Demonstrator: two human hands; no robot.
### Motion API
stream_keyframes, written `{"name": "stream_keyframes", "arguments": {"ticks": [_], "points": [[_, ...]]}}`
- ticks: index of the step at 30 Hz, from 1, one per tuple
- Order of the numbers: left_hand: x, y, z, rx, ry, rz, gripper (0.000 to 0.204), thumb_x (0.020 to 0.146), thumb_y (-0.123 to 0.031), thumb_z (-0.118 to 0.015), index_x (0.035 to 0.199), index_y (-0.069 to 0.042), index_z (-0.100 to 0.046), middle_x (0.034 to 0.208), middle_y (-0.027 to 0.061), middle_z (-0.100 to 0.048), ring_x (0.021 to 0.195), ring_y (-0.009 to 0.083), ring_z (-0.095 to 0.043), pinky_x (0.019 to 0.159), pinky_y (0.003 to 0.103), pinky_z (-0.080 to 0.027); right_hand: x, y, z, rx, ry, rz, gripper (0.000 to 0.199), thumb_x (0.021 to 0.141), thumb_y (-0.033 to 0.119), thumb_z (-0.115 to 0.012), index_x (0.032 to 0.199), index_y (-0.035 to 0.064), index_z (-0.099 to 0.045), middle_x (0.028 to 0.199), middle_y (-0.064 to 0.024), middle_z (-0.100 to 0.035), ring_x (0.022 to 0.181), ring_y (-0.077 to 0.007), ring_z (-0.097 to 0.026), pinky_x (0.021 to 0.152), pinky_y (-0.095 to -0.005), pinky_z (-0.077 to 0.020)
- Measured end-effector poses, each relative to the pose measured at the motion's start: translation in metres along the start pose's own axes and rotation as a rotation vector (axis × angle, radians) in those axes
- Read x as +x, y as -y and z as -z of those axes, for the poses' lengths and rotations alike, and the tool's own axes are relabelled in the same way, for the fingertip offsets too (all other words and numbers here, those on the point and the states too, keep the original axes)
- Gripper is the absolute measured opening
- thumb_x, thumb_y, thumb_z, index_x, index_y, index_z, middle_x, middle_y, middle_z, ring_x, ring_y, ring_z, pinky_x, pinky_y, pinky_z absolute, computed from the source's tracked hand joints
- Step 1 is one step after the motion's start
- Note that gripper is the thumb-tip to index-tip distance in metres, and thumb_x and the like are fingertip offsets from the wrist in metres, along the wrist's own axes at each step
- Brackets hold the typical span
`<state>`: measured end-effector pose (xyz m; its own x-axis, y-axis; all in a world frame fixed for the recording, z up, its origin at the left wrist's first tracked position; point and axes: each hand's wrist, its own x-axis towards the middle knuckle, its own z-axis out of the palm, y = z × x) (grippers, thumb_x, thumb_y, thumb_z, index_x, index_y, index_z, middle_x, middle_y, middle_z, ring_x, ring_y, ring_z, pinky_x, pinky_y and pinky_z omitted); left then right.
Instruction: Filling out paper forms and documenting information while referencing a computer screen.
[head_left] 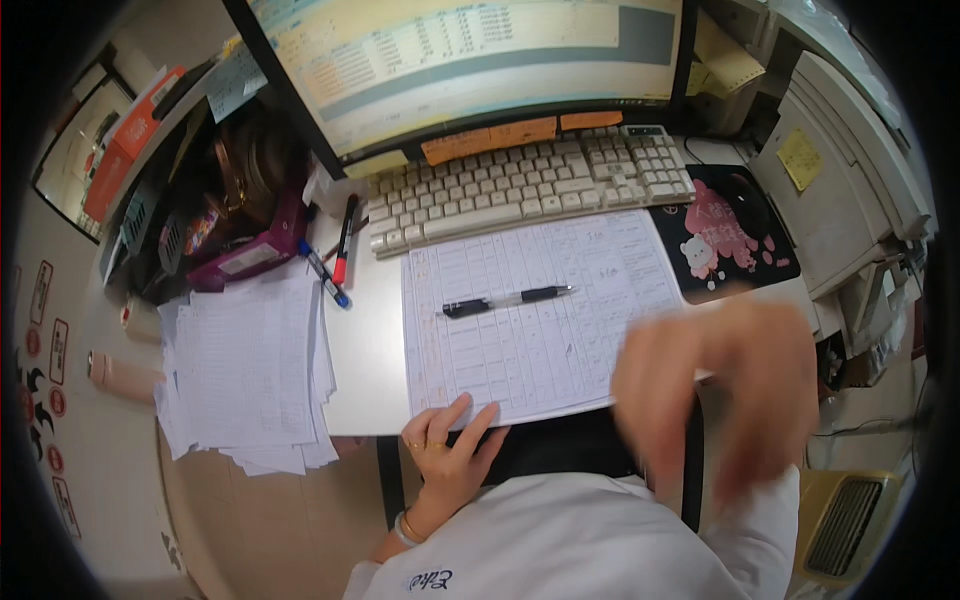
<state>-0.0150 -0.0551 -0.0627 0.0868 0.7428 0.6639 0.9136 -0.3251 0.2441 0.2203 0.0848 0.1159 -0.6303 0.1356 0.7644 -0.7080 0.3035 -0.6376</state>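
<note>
My left hand (452, 448) rests at the desk's front edge, its fingers apart and their tips on the lower edge of a printed form (520, 365). It holds nothing, and a ring and a bracelet show on it. Raised over the form's right side, my right hand (725, 365) is smeared by motion, so its fingers cannot be made out. A clear pen (508, 299) with black ends lies across the middle of the form, apart from both hands. The sheet carries a grid with handwritten marks.
A white keyboard (530, 190) stands below the monitor (470, 80). A black mouse (745, 202) sits on a dark pink-patterned mouse pad (700, 275). Loose papers (245, 375), a red marker (345, 240) and a blue marker (324, 273) lie left. A printer-like machine (835, 180) stands right.
</note>
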Motion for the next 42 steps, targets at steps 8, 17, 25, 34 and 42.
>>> {"name": "stream_keyframes", "arguments": {"ticks": [8,17,25,34,42], "points": [[0.006,-0.003,-0.001,-0.024,0.014,0.015,0.048,0.059,-0.018,-0.089,0.104,-0.022,-0.073,0.121,-0.0006,-0.058,0.105,0.0238,-0.042,0.089,0.034,-0.037,-0.047,-0.053,0.090,-0.393,-0.491,-0.665,0.018,0.090,0.020,-0.069,0.085,0.0064,-0.059,0.075,0.0008,-0.060,0.072,-0.0064,-0.056,0.068,-0.0217,-0.0458],[0.007,-0.007,0.005,-0.004,0.054,0.032,0.047,0.059,-0.016,-0.088,0.104,-0.022,-0.073,0.122,0.0003,-0.057,0.107,0.0254,-0.042,0.090,0.034,-0.039,-0.064,-0.080,0.085,-0.370,-0.502,-0.941,0.021,0.093,0.022,-0.064,0.082,0.0061,-0.058,0.071,0.0016,-0.058,0.068,-0.0054,-0.052,0.061,-0.0208,-0.0399],[0.014,-0.009,0.014,-0.038,0.128,0.051,0.045,0.062,-0.014,-0.086,0.105,-0.023,-0.073,0.122,-0.0005,-0.058,0.104,0.0246,-0.043,0.089,0.034,-0.039,-0.068,-0.082,0.079,-0.407,-0.428,-1.011,0.015,0.094,0.015,-0.063,0.087,0.0018,-0.058,0.075,0.0017,-0.056,0.069,-0.0067,-0.052,0.064,-0.0230,-0.0445],[0.023,-0.005,0.016,-0.095,0.155,0.011,0.044,0.062,-0.012,-0.084,0.104,-0.016,-0.071,0.125,-0.0001,-0.061,0.099,0.0215,-0.050,0.086,0.033,-0.038,-0.070,-0.089,0.081,-0.426,-0.416,-1.013,0.016,0.092,0.015,-0.064,0.087,0.0008,-0.061,0.075,0.0001,-0.061,0.069,-0.0059,-0.054,0.064,-0.0222,-0.0447],[0.031,-0.009,0.013,-0.107,0.195,-0.022,0.046,0.064,-0.014,-0.083,0.108,-0.016,-0.071,0.127,-0.0008,-0.063,0.093,0.0184,-0.053,0.086,0.031,-0.036,-0.070,-0.087,0.080,-0.502,-0.375,-1.020,0.017,0.092,0.015,-0.065,0.087,-0.0006,-0.062,0.076,0.0010,-0.061,0.069,-0.0047,-0.052,0.064,-0.0213,-0.0437]]}}
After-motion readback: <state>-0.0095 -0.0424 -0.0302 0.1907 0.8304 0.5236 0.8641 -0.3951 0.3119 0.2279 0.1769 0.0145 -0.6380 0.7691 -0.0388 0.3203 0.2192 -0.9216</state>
